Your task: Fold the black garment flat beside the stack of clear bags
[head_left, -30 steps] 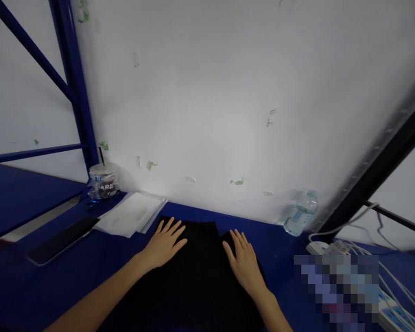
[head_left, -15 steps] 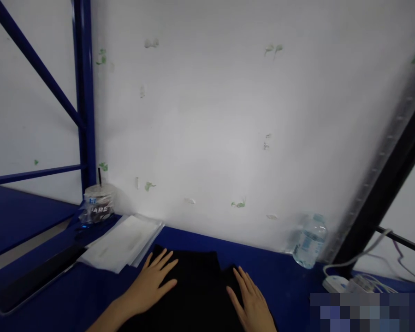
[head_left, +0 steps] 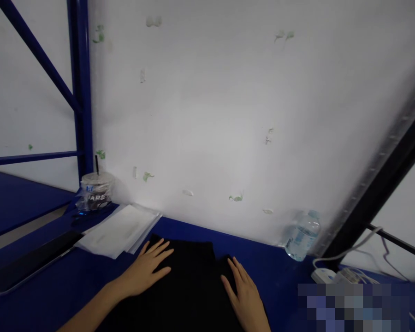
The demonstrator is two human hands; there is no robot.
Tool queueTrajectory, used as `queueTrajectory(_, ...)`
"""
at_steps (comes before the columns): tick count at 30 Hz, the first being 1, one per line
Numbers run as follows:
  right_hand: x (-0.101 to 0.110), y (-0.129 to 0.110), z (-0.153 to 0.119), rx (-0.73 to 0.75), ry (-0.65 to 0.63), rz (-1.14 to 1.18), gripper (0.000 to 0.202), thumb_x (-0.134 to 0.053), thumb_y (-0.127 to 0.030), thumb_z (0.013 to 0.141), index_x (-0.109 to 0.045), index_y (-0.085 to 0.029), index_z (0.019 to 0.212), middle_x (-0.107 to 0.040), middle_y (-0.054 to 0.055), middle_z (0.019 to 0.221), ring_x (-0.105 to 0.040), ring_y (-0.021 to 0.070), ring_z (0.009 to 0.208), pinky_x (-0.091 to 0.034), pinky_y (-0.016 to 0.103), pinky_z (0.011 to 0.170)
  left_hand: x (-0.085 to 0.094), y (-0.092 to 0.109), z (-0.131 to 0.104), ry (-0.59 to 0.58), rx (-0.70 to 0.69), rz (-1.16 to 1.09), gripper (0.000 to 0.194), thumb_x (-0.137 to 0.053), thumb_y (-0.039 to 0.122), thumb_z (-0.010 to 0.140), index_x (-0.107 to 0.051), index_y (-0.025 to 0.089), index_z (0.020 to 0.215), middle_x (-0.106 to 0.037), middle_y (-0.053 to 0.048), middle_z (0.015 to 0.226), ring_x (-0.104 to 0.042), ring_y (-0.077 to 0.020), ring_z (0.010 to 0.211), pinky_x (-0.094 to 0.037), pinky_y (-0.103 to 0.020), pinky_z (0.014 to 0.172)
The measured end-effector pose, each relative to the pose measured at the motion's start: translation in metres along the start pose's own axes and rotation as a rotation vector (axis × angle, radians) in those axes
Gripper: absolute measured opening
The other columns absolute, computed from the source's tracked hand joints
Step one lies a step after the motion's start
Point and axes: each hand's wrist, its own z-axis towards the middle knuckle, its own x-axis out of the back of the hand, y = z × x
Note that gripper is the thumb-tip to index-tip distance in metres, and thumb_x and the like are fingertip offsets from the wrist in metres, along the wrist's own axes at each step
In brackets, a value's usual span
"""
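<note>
A blue table ran along a white wall flecked with green marks. At the left, a stack of white papers lay flat, just beside a dark tablet nearer the table's edge. Behind the papers a clear plastic cup with a dark straw stood against a blue rack post. To the right, a water bottle leaned by the wall, near white cables.

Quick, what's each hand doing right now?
Left hand: open, flat on the black cloth.
Right hand: open, flat on the same cloth.
</note>
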Motion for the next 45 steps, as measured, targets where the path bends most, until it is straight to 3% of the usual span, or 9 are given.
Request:
queueTrajectory(21, -0.005, 0.003, -0.001, 0.012, 0.062, 0.073, 0.059, -0.040, -0.055, 0.088, -0.047, -0.018, 0.133, -0.046, 0.010, 0.140, -0.043, 0.0270, 0.128, -0.040, 0.044, 0.104, 0.001, 0.003, 0.001, 0.004, 0.021, -0.056, 0.047, -0.042, 0.052, 0.091, -0.043, 0.036, 0.135, -0.038, -0.002, 0.147, -0.027, -0.0295, 0.137, -0.015, -0.059, 0.109)
queueTrajectory(23, -0.005, 0.005, -0.001, -0.005, 0.099, 0.120, 0.059, -0.038, -0.055, 0.088, -0.047, -0.017, 0.133, -0.047, 0.011, 0.139, -0.044, 0.0267, 0.127, -0.040, 0.044, 0.104, 0.001, 0.003, 0.003, 0.073, 0.036, -0.072, 0.040, -0.043, 0.047, 0.092, -0.051, 0.033, 0.129, -0.047, -0.003, 0.141, -0.033, -0.0286, 0.134, -0.018, -0.058, 0.109)
queueTrajectory(26, 0.001, 0.012, -0.001, -0.074, 0.225, 0.191, 0.057, -0.035, -0.055, 0.088, -0.053, -0.015, 0.125, -0.057, 0.014, 0.127, -0.052, 0.0268, 0.119, -0.043, 0.043, 0.100, 0.006, 0.001, 0.008, 0.282, 0.079, -0.089, 0.028, -0.044, 0.034, 0.093, -0.062, 0.026, 0.113, -0.063, -0.004, 0.121, -0.047, -0.0262, 0.123, -0.031, -0.050, 0.105)
queueTrajectory(28, 0.007, 0.019, -0.001, -0.123, 0.295, 0.216, 0.054, -0.035, -0.055, 0.088, -0.060, -0.016, 0.114, -0.064, 0.014, 0.114, -0.058, 0.0269, 0.109, -0.046, 0.043, 0.095, 0.012, -0.004, 0.010, 0.424, 0.116, -0.086, 0.023, -0.045, 0.028, 0.091, -0.063, 0.024, 0.105, -0.066, -0.005, 0.109, -0.053, -0.0252, 0.111, -0.038, -0.046, 0.099)
queueTrajectory(30, 0.014, 0.026, -0.002, -0.163, 0.323, 0.211, 0.050, -0.036, -0.056, 0.087, -0.064, -0.018, 0.104, -0.067, 0.012, 0.102, -0.062, 0.0269, 0.098, -0.048, 0.042, 0.088, 0.017, -0.009, 0.011, 0.482, 0.160, -0.101, 0.018, -0.047, 0.026, 0.088, -0.062, 0.023, 0.098, -0.064, -0.005, 0.102, -0.056, -0.0241, 0.100, -0.042, -0.043, 0.091)
queueTrajectory(36, 0.019, 0.032, -0.004, -0.257, 0.111, 0.230, 0.037, -0.035, -0.049, 0.086, -0.062, -0.024, 0.082, -0.068, 0.006, 0.081, -0.065, 0.0211, 0.073, -0.048, 0.031, 0.066, 0.017, -0.013, 0.009, 0.350, 0.228, -0.181, 0.011, -0.047, 0.022, 0.082, -0.058, 0.021, 0.078, -0.055, 0.000, 0.080, -0.054, -0.0171, 0.067, -0.044, -0.031, 0.067)
queueTrajectory(45, 0.018, 0.030, -0.003, -0.299, 0.083, 0.251, 0.035, -0.037, -0.050, 0.084, -0.062, -0.025, 0.082, -0.069, 0.004, 0.082, -0.066, 0.0211, 0.077, -0.046, 0.030, 0.068, 0.019, -0.013, 0.008, 0.330, 0.209, -0.209, 0.014, -0.046, 0.024, 0.083, -0.058, 0.022, 0.076, -0.054, 0.000, 0.080, -0.053, -0.0170, 0.069, -0.042, -0.029, 0.066)
